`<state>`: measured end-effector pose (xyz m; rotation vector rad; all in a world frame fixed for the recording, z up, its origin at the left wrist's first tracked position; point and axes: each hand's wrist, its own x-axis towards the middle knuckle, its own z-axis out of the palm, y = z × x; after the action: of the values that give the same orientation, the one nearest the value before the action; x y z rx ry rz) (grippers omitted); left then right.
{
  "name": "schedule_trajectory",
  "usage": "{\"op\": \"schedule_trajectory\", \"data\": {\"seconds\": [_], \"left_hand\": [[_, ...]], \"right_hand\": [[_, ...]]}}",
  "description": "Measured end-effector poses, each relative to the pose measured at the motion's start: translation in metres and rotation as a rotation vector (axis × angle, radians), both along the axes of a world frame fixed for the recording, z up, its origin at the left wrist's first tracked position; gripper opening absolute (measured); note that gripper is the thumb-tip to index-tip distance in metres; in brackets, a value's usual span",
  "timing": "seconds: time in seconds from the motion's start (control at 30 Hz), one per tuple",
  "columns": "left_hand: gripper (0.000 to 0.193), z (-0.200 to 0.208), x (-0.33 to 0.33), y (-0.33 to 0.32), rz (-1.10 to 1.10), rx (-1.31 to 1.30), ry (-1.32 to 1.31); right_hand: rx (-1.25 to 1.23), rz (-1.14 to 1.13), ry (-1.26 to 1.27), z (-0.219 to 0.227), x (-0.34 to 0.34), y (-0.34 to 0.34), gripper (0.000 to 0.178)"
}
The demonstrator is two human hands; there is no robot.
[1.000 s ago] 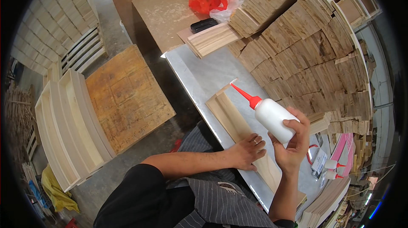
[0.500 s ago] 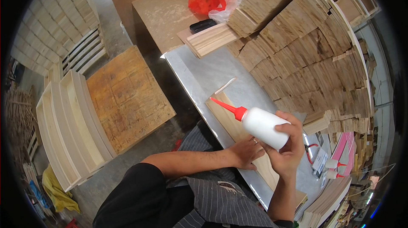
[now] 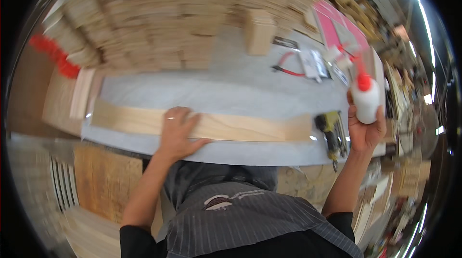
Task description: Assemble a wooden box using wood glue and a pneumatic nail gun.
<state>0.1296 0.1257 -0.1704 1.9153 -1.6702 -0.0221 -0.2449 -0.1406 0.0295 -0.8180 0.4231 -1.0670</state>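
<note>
- A grey table (image 3: 245, 84) is backed by piled wood pieces (image 3: 154, 32).
- Near the table's front edge, a long pale board (image 3: 240, 125) is laid; the left hand (image 3: 178, 130) is rested on it, thumb spread from the fingers.
- Over the table's right end, a white bottle (image 3: 367, 101) is held by the right hand (image 3: 365, 135), gripped between fingers and thumb.
- Beside the board's right end, a green-and-black tool (image 3: 330, 133) is set.
- Beyond, red-handled pliers (image 3: 294, 73) are placed.

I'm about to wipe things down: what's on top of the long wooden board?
The left hand rests on the long wooden board, with its pale surface showing either side. The patch beneath the hand is covered and cannot be seen.
</note>
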Motion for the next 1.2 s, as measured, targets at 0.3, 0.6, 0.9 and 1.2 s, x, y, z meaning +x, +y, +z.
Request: {"op": "schedule_trajectory", "data": {"seconds": [0.3,0.6,0.9,1.2], "left_hand": [[0.074,0.023,-0.066,-0.049,-0.089,0.027,-0.017],[0.072,0.013,-0.084,-0.057,-0.056,0.058,-0.038],[0.07,0.015,-0.085,-0.058,-0.046,0.05,-0.031],[0.07,0.015,-0.084,-0.058,-0.042,0.057,-0.049]], "right_hand": [[-0.289,-0.242,0.709,-0.03,-0.099,0.021,0.063],[-0.404,-0.168,0.77,-0.048,-0.098,0.009,0.06],[-0.44,-0.131,0.767,-0.05,-0.094,0.006,0.06],[-0.482,-0.117,0.794,-0.046,-0.095,0.005,0.06]]}}
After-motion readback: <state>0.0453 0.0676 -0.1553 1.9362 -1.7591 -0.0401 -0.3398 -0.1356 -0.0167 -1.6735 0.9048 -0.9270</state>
